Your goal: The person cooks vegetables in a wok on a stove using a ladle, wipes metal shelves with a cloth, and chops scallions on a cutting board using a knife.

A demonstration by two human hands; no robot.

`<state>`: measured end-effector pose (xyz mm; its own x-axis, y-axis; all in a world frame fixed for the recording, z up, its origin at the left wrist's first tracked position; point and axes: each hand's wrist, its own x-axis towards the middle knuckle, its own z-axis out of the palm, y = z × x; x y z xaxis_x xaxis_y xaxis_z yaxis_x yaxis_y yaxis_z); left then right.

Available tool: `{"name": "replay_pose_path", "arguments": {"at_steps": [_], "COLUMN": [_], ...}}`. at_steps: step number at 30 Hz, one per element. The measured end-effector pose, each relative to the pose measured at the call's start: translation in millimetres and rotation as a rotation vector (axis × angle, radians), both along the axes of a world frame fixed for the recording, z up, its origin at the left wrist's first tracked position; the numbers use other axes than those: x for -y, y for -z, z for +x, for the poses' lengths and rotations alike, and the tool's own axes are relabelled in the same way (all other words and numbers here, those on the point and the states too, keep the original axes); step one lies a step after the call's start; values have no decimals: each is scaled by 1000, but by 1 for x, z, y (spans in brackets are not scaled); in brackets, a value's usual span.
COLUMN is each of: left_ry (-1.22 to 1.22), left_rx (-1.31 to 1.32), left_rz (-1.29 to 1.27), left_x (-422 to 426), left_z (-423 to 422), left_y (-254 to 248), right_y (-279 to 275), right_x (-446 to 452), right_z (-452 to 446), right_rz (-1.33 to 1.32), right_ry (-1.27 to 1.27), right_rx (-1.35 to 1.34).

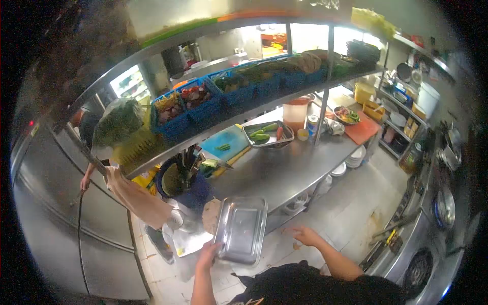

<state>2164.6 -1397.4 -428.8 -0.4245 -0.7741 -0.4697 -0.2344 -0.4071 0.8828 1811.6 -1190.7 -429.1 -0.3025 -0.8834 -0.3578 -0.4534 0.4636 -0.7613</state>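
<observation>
- While your left hand (207, 255) grips the metal tray (240, 229) at its near left edge, your right hand (308, 237) is apart, fingers loosely extended, nothing visible in them.
- The tray is before you, by the near left end of the desk (284, 165); you cannot tell whether they touch.
- Its long axis runs roughly near to far.
- From your right fingers, the tray lies left; your left hand is nearer, already touching.
</observation>
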Motion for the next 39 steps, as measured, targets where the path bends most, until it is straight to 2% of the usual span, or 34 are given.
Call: {"name": "replay_pose_path", "arguments": {"at_steps": [2,4,7,10,13,16,20,23,26,29,30,32,35,37,39], "left_ry": [-119,-92,-139,0,-118,97,237,450,627,772,765,773,632,425,103], "left_rx": [-94,16,25,547,677,847,623,335,-20,-168,-188,-235,-138,-20,161], "left_rz": [27,109,87,-632,-660,-687,-668,-546,-568,-690,-745,-843,-964,-975,-1217], "left_x": [-4,2,21,30,21,40,67,83,101,106,106,101,89,79,63], "left_z": [-60,-105,-152,-177,-190,-184,-198,-232,-246,-251,-251,-251,-250,-257,-293], "left_y": [-8,-20,3,2,-34,-52,-95,-170,-214,-267,-281,-302,-333,-354,-377], "right_y": [14,55,69,65,68,72,56,43,12,3,23,11,30,44,31], "right_x": [-45,-87,-125,-125,-101,-63,-16,7,32,47,48,55,64,65,77], "right_z": [-34,-74,-116,-145,-169,-188,-218,-246,-266,-283,-299,-309,-348,-368,-386], "right_rz": [-63,-39,109,181,137,86,81,92,126,64,62,118,76,99,209], "right_ry": [58,71,172,186,169,144,120,135,205,277,232,169,-18,-101,-127], "right_rx": [-81,-114,-48,-14,-25,-40,-68,-66,-97,-71,-56,-62,-158,-227,-272]}}
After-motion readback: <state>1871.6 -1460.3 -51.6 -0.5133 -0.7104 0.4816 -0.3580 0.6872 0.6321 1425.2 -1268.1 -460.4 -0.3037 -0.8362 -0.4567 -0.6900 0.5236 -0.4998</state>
